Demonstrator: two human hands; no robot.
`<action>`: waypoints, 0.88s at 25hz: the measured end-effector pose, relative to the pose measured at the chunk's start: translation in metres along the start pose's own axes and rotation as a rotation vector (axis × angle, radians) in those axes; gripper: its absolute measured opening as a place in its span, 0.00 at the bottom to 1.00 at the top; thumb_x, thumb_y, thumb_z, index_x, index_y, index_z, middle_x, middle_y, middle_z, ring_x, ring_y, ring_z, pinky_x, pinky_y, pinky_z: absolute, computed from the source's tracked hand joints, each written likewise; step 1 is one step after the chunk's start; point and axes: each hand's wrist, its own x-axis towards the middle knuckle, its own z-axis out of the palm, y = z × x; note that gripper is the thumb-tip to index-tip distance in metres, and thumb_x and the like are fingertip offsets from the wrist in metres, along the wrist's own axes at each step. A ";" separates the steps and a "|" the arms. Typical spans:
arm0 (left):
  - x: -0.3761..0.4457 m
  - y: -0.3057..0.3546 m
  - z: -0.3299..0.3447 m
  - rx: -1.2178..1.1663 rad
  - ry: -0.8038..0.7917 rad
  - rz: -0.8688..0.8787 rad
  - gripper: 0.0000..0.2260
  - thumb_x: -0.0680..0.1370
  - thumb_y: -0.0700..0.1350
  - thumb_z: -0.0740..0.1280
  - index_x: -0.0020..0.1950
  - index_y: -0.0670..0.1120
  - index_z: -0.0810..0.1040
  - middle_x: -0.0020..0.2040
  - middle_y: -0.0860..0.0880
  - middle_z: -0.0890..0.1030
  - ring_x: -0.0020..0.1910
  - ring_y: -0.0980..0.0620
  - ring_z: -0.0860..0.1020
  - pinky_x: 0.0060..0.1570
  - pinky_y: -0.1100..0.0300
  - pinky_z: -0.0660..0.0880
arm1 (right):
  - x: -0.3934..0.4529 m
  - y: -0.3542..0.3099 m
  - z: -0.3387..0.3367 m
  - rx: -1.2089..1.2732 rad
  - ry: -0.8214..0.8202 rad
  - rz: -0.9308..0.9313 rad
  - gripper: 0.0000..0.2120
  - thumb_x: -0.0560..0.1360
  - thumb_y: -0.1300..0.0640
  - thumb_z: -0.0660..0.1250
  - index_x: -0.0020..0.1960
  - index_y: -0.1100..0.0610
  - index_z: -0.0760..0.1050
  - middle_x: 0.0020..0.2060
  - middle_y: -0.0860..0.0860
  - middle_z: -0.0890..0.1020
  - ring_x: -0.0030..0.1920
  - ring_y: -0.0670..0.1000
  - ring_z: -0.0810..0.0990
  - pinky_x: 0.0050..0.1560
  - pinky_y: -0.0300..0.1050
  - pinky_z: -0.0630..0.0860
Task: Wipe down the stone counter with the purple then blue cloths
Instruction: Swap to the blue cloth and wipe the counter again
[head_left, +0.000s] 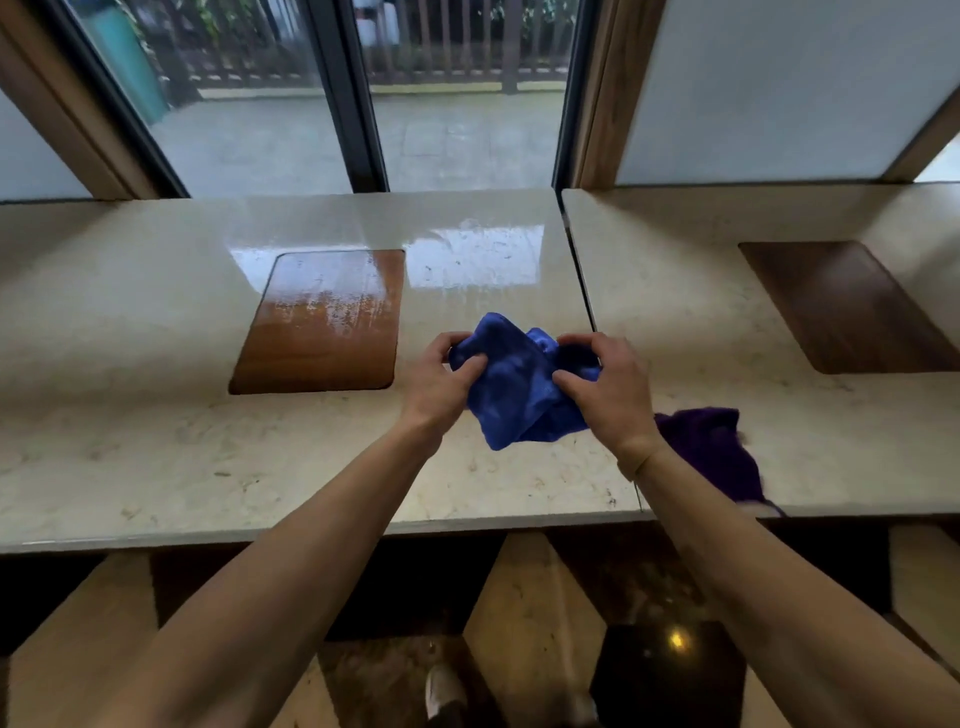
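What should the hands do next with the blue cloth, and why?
Probably spread it flat and press it onto the counter. Both the left hand and right hand hold the blue cloth bunched above the stone, while the purple cloth lies set aside and the surface shows wet streaks.

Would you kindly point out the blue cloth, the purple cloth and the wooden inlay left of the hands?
blue cloth (514, 395): head view, middle fold.
purple cloth (711, 447): head view, centre.
wooden inlay (322, 332): head view, middle.
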 end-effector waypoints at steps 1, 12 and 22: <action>0.002 -0.006 0.005 -0.010 -0.017 -0.025 0.08 0.78 0.42 0.69 0.53 0.53 0.79 0.51 0.50 0.82 0.54 0.46 0.81 0.54 0.40 0.80 | -0.001 0.007 0.002 -0.012 0.008 0.022 0.16 0.71 0.65 0.71 0.56 0.51 0.79 0.54 0.50 0.77 0.51 0.30 0.71 0.50 0.20 0.64; 0.008 -0.092 0.051 0.110 -0.054 -0.167 0.10 0.76 0.41 0.69 0.50 0.58 0.78 0.45 0.59 0.81 0.48 0.53 0.81 0.52 0.46 0.82 | -0.024 0.093 0.021 -0.177 -0.079 0.115 0.19 0.72 0.66 0.71 0.61 0.54 0.77 0.59 0.50 0.73 0.49 0.35 0.72 0.54 0.21 0.66; 0.017 -0.124 0.041 0.464 -0.085 -0.132 0.23 0.77 0.49 0.69 0.71 0.52 0.70 0.65 0.47 0.70 0.52 0.49 0.78 0.57 0.50 0.78 | -0.039 0.109 0.053 -0.752 -0.050 -0.029 0.26 0.75 0.50 0.68 0.72 0.46 0.67 0.74 0.56 0.64 0.71 0.62 0.63 0.65 0.66 0.67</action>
